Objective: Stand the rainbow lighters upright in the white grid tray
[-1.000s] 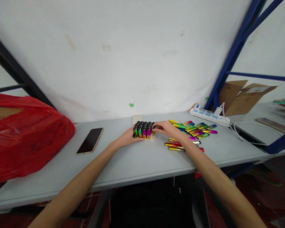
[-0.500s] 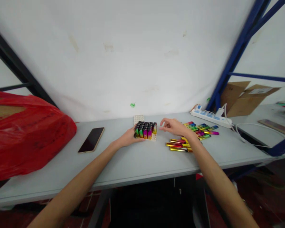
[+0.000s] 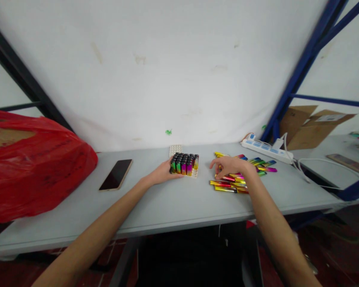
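Observation:
Shiny multicoloured lighters (image 3: pixel 184 164) with black tops stand upright in close rows on a white holed tray (image 3: pixel 195 173). My left hand (image 3: pixel 162 172) is wrapped round the left side of this block, its fingers partly hidden behind the lighters. To the right, my right hand (image 3: pixel 227 165) is over the near-left part of a pile of loose lighters (image 3: pixel 227 189) lying flat. Its thumb and fingers are apart and point down at the lighters, with nothing visibly held between them.
Behind the block lies another white holed piece (image 3: pixel 175 149). A phone (image 3: pixel 116 174) and a red plastic bag (image 3: pixel 44 167) are on the left. A white power strip (image 3: pixel 266 150) with cables, a blue frame post (image 3: pixel 299 67) and a cardboard box (image 3: pixel 308 127) stand at the right.
My right hand has moved right and down, away from the tray to the loose lighters. My left hand keeps its hold on the tray.

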`<state>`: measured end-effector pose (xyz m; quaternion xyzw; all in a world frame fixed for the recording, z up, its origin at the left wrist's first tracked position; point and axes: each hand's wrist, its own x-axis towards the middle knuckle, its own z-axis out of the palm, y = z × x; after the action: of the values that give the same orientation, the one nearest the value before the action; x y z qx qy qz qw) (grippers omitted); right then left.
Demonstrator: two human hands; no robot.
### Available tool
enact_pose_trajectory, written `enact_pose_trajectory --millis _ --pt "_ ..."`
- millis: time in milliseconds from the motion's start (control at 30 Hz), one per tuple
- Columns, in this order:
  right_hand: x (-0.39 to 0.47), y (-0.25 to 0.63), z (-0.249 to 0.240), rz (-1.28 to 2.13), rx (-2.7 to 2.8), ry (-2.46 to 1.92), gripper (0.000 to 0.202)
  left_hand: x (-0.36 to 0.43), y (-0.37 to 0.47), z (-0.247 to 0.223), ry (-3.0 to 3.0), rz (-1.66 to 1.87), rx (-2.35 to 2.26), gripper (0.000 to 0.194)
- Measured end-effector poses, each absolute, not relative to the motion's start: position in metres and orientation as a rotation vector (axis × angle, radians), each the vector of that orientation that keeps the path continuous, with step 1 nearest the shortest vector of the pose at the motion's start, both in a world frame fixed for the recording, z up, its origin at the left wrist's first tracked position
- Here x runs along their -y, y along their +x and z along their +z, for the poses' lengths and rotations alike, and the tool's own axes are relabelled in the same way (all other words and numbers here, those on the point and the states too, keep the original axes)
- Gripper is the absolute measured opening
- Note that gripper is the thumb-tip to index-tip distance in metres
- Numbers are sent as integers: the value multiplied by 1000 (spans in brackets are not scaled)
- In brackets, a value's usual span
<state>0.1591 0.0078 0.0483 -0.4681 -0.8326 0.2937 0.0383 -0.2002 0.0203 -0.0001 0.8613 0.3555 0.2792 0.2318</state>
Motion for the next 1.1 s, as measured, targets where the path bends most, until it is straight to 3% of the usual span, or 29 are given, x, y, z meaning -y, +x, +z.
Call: enact_pose_trajectory --millis 200,367,700,867,1000,1100 --pt "-11 145 42 619 2468 -1387 10 -19 -200 2 2360 746 -990 79" --pt "-10 146 51 517 2234 -1226 23 -19 -200 1 2360 767 -973 79" --pt "-3 132 50 1084 1752 -970 51 -20 -200 0 2367 767 -973 81" --pt "-1 135 55 1060 1571 -978 51 -21 -201 -1 2369 767 -980 85" --pt "1 137 58 1165 1502 -943 38 -21 -201 -2 2369 763 -981 83" --pt "1 135 59 1188 1521 -991 43 -21 -200 -1 2363 768 -976 83"
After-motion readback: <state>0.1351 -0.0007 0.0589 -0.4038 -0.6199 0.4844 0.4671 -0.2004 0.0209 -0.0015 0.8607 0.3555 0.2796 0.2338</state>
